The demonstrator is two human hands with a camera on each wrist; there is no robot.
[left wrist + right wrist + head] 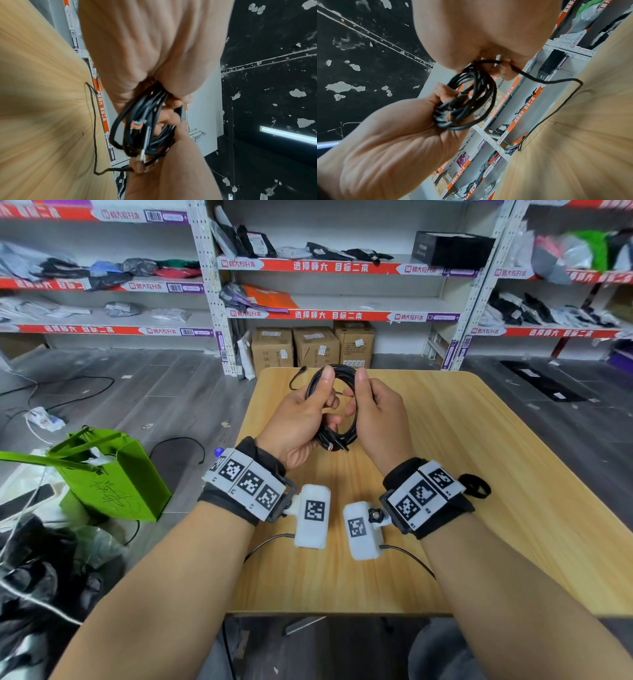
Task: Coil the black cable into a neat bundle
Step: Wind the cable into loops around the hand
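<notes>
Black cable (337,405): coiled above counter (462,440), gripped by left hand (301,422), pinched by right hand (380,419); orange-tipped connector (135,123) visible from wrist views only.

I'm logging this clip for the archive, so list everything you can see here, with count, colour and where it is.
black cable: one, black, coiled, held above the table, loose end trailing on it
table: one, light wood, in front
gift bag: one, green, floor at left
cardboard boxes: three, brown, floor under shelves
shelves: white with red strips, along back wall
left hand: grips the coil
right hand: pinches the coil
</notes>
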